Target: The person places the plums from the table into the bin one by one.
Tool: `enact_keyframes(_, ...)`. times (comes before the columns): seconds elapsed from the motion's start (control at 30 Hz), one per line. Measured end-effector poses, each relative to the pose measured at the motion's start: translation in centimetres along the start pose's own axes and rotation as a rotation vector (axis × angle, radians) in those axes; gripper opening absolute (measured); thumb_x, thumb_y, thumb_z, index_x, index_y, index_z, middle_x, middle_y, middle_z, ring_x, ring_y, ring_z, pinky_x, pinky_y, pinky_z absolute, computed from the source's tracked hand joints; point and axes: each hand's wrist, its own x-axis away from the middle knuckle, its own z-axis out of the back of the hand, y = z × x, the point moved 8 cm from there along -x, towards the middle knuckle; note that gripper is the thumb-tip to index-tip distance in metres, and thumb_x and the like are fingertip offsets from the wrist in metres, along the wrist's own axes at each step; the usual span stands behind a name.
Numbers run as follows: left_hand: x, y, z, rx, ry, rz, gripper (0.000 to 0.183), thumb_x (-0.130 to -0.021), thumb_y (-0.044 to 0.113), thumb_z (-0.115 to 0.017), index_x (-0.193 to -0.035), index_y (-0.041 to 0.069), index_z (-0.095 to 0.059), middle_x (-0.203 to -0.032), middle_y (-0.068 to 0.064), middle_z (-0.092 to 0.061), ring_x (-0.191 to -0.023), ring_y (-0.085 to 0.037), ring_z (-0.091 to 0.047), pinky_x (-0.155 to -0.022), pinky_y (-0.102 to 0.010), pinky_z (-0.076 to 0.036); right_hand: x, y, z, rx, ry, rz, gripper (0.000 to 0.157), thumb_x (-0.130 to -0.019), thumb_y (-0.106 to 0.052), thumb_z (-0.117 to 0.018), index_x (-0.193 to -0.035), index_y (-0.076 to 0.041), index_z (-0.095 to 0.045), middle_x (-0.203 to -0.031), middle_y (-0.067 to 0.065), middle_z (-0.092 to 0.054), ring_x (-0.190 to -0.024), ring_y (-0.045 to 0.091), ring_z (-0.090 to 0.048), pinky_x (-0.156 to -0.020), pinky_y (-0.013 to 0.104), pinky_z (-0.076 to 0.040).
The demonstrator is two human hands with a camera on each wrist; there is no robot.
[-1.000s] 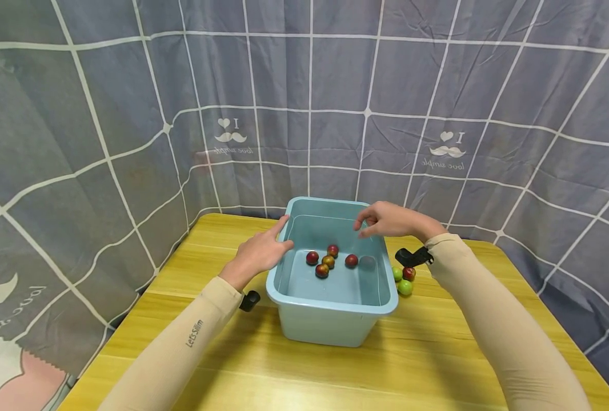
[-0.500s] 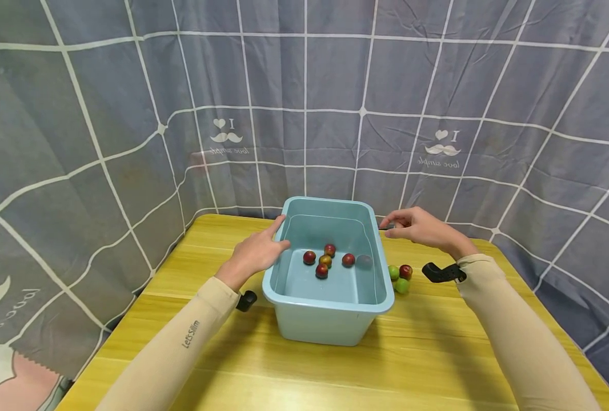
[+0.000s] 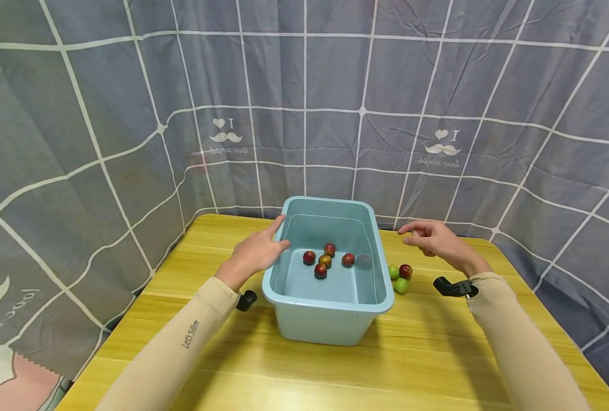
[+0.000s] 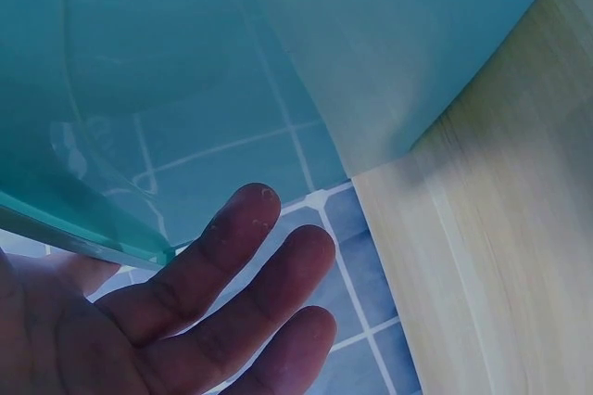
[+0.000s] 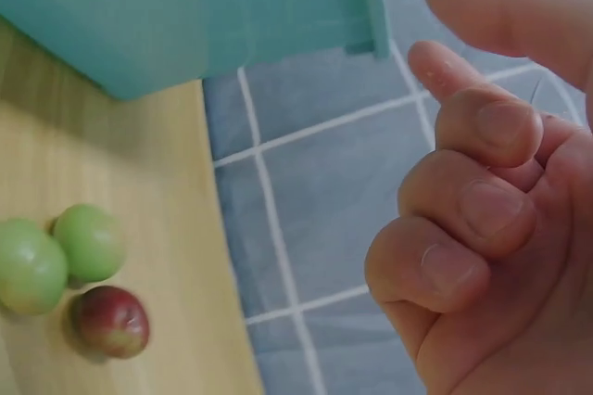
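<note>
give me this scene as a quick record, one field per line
container: light blue tub on wooden table
inside: five reddish fruits
outside, right of tub: two green fruits, one dark red fruit
left hand: at tub's left rim
right hand: right of tub, nothing visibly held
backdrop: grey curtain, white grid lines

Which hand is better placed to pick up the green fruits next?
Probably the right hand: it appears empty and hovers near the green fruits, on the same side of the bin. The left hand rests on the bin's opposite side.
</note>
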Motion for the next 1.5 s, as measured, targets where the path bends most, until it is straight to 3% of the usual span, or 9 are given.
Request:
enact_keyframes(0.33,0.0,-0.1,0.0,-0.004,-0.009,-0.003,0.075,-0.096,0.052,-0.043,-0.162,0.038,-0.011,-0.152,-0.012,-0.050,-0.113,-0.035,-0.063,-0.063,-0.038,-0.045,0.3,3.6,-0.1,-0.130,0.025,-0.023,0.042,-0.099,-0.026,-0.065,-0.132,0.000,-0.057,-0.059,-0.004,-0.033,-0.053,0.012,-0.028,-0.055,0.033,-0.032)
enact_keyframes(0.53,0.0,0.0,0.1,-0.009,-0.007,-0.004,0.075,-0.096,0.052,-0.043,-0.163,0.038,-0.012,-0.153,-0.011,-0.049,-0.114,-0.035,-0.062,-0.064,-0.039,-0.046,0.5,5.7,-0.6,-0.197,0.030,-0.053,0.044,-0.100,-0.026,-0.064,-0.132,0.002,-0.054,-0.060,-0.004,-0.031,-0.053,0.012,-0.025,-0.058,0.040,-0.025)
enact_keyframes(1.1,0.0,0.0,0.0,-0.012,0.001,-0.016,0.075,-0.095,0.052,-0.043,-0.162,0.038,-0.012,-0.153,-0.011,-0.049,-0.114,-0.035,-0.062,-0.067,-0.040,-0.046,0.8,10.6,-1.9,-0.313,0.064,-0.106,0.042,-0.100,-0.021,-0.063,-0.133,0.001,-0.053,-0.062,-0.005,-0.030,-0.055,0.014,-0.025,-0.063,0.045,-0.019)
enact_keyframes(1.37,-0.2,0.0,0.1,-0.002,0.006,-0.015,0.074,-0.096,0.051,-0.042,-0.163,0.037,-0.013,-0.152,-0.012,-0.051,-0.102,-0.033,-0.063,-0.065,-0.040,-0.045,1.0,12.8,-2.3,-0.371,0.102,-0.119,0.027,-0.099,-0.018,-0.063,-0.126,-0.012,-0.062,-0.057,-0.009,-0.032,-0.049,0.009,-0.028,-0.055,0.038,-0.019)
enact_keyframes(1.5,-0.1,-0.1,0.0,-0.007,0.002,-0.009,0.075,-0.096,0.052,-0.042,-0.163,0.037,-0.012,-0.152,-0.011,-0.050,-0.103,-0.033,-0.063,-0.065,-0.040,-0.045,1.0,13.7,-2.6,-0.384,0.106,-0.129,0.035,-0.099,-0.018,-0.063,-0.132,-0.006,-0.058,-0.056,-0.010,-0.032,-0.047,0.007,-0.030,-0.048,0.027,-0.025)
